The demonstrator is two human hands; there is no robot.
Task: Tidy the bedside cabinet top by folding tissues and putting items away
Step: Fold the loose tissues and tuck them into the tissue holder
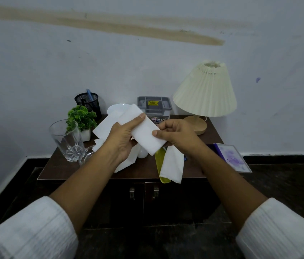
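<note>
A folded white tissue (pixel 144 135) is held in the air above the dark wooden bedside cabinet (pixel 69 169). My left hand (pixel 123 139) grips its left side, thumb on top. My right hand (pixel 175 133) pinches its right edge with thumb and curled fingers. Another folded tissue (pixel 171 166) lies on a yellow-green flat item (pixel 159 166) at the cabinet's front edge. More loose white tissues (pixel 102 128) lie behind and under my left hand. A small white rounded object (pixel 142 153) sits partly hidden below the held tissue.
A clear glass (pixel 66 139) stands at the left, with a small potted plant (pixel 81 120) and a black mesh pen holder (pixel 87 102) behind it. A grey plastic box (pixel 154 105) and a white plate (pixel 117 109) stand at the back. A pleated lamp (pixel 205 92) is at the right. A purple-patterned frame (pixel 232 157) overhangs the right edge.
</note>
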